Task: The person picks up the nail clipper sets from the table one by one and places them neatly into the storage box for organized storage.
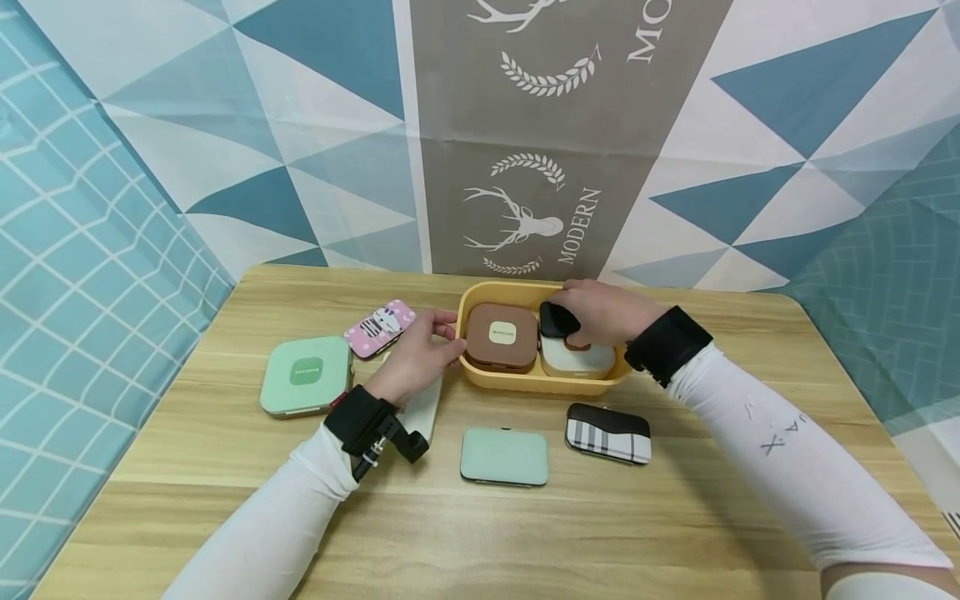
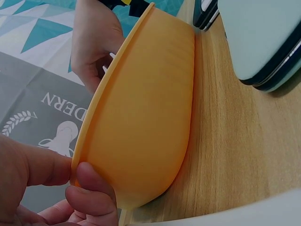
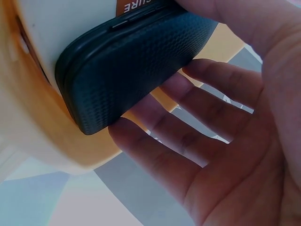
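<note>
A yellow basket (image 1: 420, 379) is not where I look; its rim shows best in the left wrist view, where my left hand (image 2: 91, 200) pinches the yellow basket (image 2: 141, 103) between thumb and fingers. In the head view my left hand (image 1: 412, 358) is at its left end. My right hand (image 1: 603, 312) holds a black textured zip case (image 3: 127, 75) by its long edges, thumb on one side and fingertips on the other. This black case (image 1: 557, 319) is inside the basket's right half, over part of a white case (image 1: 588, 362). A brown case (image 1: 483, 354) fills the left half.
Left of the basket lie a square mint case (image 1: 281, 379), a pink cartoon case (image 1: 367, 337) and a whitish flat case (image 1: 423, 412), partly under my left wrist. In front are a pale green case (image 1: 504, 457) and a black-and-plaid case (image 1: 607, 433). A patterned cloth (image 1: 360, 200) stands behind the table.
</note>
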Motion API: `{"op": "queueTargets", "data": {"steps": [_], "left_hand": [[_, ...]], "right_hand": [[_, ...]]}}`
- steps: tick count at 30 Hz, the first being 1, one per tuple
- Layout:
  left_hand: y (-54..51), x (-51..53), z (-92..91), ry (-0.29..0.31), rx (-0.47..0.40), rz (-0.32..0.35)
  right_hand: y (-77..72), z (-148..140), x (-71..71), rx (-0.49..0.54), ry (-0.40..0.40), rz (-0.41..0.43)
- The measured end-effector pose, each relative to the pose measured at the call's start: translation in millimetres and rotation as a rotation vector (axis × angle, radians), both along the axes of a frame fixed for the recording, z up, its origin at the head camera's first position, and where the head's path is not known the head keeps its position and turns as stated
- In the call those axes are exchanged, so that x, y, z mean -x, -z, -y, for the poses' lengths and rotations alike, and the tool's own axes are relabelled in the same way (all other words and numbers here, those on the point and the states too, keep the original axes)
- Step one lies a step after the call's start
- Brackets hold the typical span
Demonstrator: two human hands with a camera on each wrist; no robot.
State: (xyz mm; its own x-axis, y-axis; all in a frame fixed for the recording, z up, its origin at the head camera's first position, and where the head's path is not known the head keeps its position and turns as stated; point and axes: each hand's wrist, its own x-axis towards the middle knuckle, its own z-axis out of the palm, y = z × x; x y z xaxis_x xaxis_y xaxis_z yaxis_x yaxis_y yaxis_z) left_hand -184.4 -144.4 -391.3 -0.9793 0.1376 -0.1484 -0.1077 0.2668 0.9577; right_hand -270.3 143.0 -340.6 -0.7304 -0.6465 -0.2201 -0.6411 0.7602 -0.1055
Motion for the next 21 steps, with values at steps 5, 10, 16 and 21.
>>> {"op": "queueTargets", "data": {"steps": [5, 10, 16, 21], "left_hand": [[-0.2, 0.2, 0.0, 0.002, 0.019, -0.002], [-0.2, -0.1, -0.3, 0.005, 0.018, -0.008], [0.4, -0.9, -1.0, -0.001, -0.001, -0.008], [0.3, -1.2, -1.3, -0.004, -0.009, -0.009]], "right_hand": [[0.0, 1.0, 0.9, -0.006, -0.004, 0.010], [0.0, 1.0, 0.4, -0.015, -0.002, 0.019], [-0.7, 1.0, -0.7, -0.028, -0.021, 0.010], [-1.5, 0.9, -1.6, -0.033, -0.035, -0.002]]}}
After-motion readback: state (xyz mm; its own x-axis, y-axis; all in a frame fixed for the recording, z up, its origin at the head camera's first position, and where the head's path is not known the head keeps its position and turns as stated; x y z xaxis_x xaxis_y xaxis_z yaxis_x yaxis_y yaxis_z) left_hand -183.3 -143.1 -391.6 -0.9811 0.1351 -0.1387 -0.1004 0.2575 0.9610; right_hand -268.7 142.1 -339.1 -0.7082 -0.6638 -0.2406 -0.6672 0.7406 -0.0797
